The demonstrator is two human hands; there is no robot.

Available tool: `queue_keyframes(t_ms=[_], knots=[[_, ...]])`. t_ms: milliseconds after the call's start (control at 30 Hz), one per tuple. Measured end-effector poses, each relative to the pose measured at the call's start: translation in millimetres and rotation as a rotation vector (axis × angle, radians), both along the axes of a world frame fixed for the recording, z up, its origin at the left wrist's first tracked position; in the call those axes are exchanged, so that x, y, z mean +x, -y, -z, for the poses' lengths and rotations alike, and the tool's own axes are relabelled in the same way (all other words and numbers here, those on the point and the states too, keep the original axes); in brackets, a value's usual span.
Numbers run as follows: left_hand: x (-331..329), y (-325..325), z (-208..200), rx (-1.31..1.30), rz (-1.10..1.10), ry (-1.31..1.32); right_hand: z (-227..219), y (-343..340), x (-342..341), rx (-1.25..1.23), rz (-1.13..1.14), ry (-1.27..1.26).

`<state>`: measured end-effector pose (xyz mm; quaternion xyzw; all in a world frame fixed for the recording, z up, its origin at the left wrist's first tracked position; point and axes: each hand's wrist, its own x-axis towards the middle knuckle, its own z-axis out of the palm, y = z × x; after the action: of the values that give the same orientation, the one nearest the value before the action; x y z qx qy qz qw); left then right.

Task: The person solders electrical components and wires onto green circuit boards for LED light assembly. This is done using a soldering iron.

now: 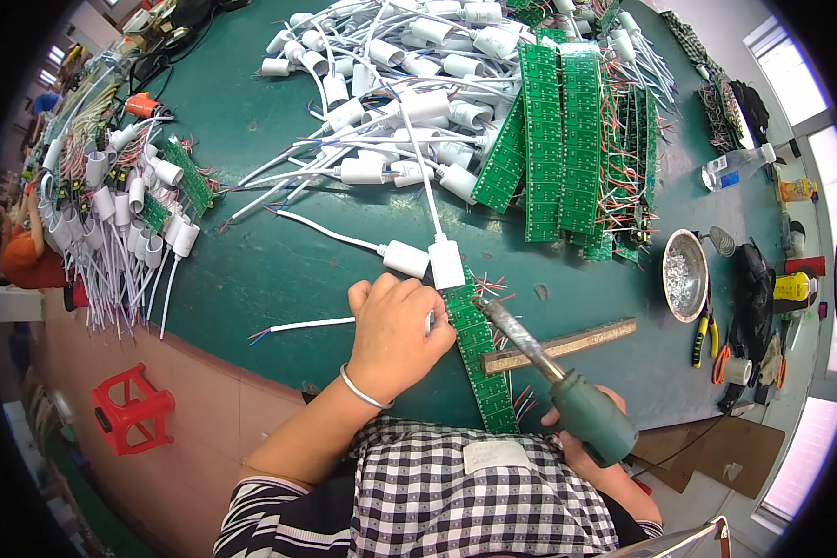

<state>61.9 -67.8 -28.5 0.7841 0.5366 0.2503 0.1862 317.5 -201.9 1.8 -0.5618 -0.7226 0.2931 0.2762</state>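
My left hand [391, 335] is closed, with a white cable [312, 325] running into it from the left and a bit of white showing at its fingertips. Those fingertips rest by a narrow green circuit board strip [486, 381]. In my right hand [575, 445] is a soldering iron [593, 418] with a green handle. Its tip points up and left to the strip's upper end; whether it touches cannot be told. Just above lie two white cylindrical housings with cables, one upright [445, 265] and one sideways [405, 259]. Thin red and white wires stick out beside the strip.
A wooden bar [567, 344] lies across the strip. Farther back are piled white cabled housings [428, 107] and stacked circuit boards [541, 139]. To the right stand a metal bowl [684, 276], pliers [705, 337] and a plastic bottle [739, 167]. A red stool [135, 409] is at left.
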Motion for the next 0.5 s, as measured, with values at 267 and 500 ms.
queue_keyframes(t_ms=[267,500], knots=[[0,0,1,0.019,-0.003,-0.002,-5,-2,-8,-0.006,0.113,-0.09],[-6,7,-13,-0.003,0.01,0.007,1,9,1,-0.072,0.271,-0.262]])
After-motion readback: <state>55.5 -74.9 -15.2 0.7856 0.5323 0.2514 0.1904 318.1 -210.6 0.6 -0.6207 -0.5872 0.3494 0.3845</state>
